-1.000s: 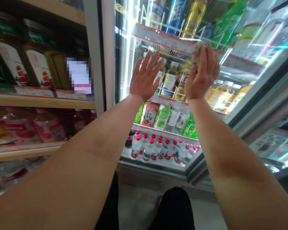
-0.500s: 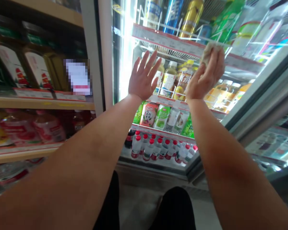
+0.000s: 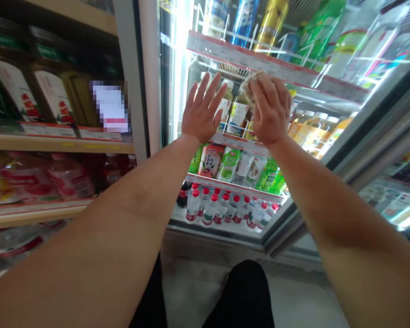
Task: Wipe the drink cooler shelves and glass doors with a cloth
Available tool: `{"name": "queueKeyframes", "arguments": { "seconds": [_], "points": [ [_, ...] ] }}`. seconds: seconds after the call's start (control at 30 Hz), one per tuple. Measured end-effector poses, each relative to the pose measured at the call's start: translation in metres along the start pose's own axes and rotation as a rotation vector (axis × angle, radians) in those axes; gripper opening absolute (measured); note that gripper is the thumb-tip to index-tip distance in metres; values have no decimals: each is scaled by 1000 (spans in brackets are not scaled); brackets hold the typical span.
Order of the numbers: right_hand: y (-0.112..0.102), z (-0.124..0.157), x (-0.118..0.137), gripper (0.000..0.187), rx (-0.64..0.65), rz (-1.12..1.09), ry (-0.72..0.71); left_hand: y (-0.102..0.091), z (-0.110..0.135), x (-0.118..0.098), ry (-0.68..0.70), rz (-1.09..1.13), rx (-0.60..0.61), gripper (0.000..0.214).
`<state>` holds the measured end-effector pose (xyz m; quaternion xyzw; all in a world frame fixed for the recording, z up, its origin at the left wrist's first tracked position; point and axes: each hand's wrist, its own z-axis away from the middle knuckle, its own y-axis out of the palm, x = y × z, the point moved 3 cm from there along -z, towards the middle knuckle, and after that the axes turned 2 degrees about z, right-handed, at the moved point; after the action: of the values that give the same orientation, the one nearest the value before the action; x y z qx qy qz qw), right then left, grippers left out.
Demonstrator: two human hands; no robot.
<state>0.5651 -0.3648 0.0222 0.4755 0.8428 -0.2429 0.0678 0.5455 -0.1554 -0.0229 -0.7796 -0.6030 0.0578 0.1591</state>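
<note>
Left bare hand (image 3: 201, 114) splays, empty, before lit metal-framed glass cooler (image 3: 222, 235); right bare hand (image 3: 270, 108), half curled, holds crumpled beige cloth (image 3: 249, 86); pale wooden shelves (image 3: 61, 145) alongside; grey floor (image 3: 193, 284) below.

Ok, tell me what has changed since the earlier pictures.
The right hand, holding the cloth, first shifted a little to the right, then swept back left, closer to the left hand. Nothing was taken hold of or let go. The left hand stayed raised with its fingers spread, and the red-capped bottles below stayed in their rows.
</note>
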Motion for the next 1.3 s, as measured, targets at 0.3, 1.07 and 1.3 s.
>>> {"name": "queueKeyframes", "arguments": {
  "seconds": [0.3,1.07,1.3],
  "points": [
    [-16,-24,-63,60,-291,-23,169,0,0,1,0,53,-1,62],
    [-9,17,-79,66,-426,63,297,-4,3,-2,26,34,-30,62],
    [-15,23,-53,56,-204,60,149,-2,2,-1,25,75,-37,63]
  ]
}}
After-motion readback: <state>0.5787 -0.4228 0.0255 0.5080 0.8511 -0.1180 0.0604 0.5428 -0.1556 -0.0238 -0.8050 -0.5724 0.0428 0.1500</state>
